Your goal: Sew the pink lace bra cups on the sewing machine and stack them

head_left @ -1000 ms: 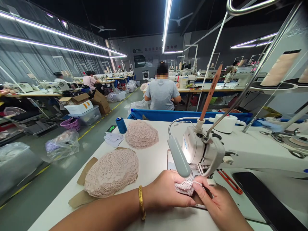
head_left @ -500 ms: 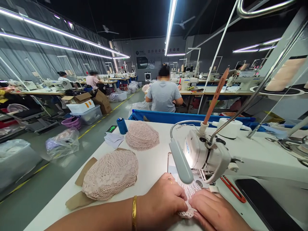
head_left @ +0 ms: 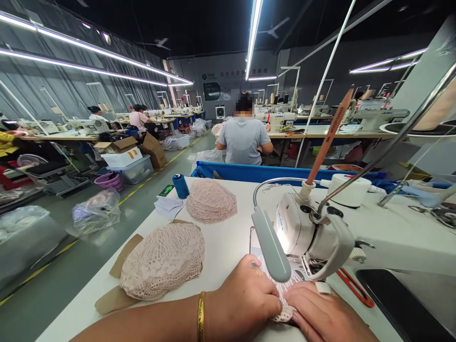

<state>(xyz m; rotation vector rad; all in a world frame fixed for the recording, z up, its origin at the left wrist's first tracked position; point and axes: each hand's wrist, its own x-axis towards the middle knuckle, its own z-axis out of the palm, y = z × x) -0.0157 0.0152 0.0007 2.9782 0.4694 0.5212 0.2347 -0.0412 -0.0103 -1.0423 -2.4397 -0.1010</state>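
A pale pink lace piece (head_left: 285, 313) lies on the bed of the white sewing machine (head_left: 290, 228), under the needle area, which the grey lamp (head_left: 271, 247) partly hides. My left hand (head_left: 249, 297), with a gold bracelet and a ring, pinches the lace from the left, fingers curled. From the right my right hand (head_left: 320, 306) grips its near end, fingers pressed together close to the left thumb. Left of my hands rests a big stack of lace pieces (head_left: 164, 261) on brown card (head_left: 114, 299). A second lace stack (head_left: 212, 202) sits farther back.
A blue thread cone (head_left: 180, 186) stands by the far stack. Right of the machine lie red thread snips (head_left: 356, 289) and a black phone (head_left: 395, 304). A pencil (head_left: 329, 137) sticks up from the machine head. Ahead, a co-worker (head_left: 244, 137) sits behind a blue cloth trough (head_left: 285, 172).
The view has shifted slightly, so the machine appears a little farther right. Both hands keep their hold on the lace, its near end now more bunched between them.
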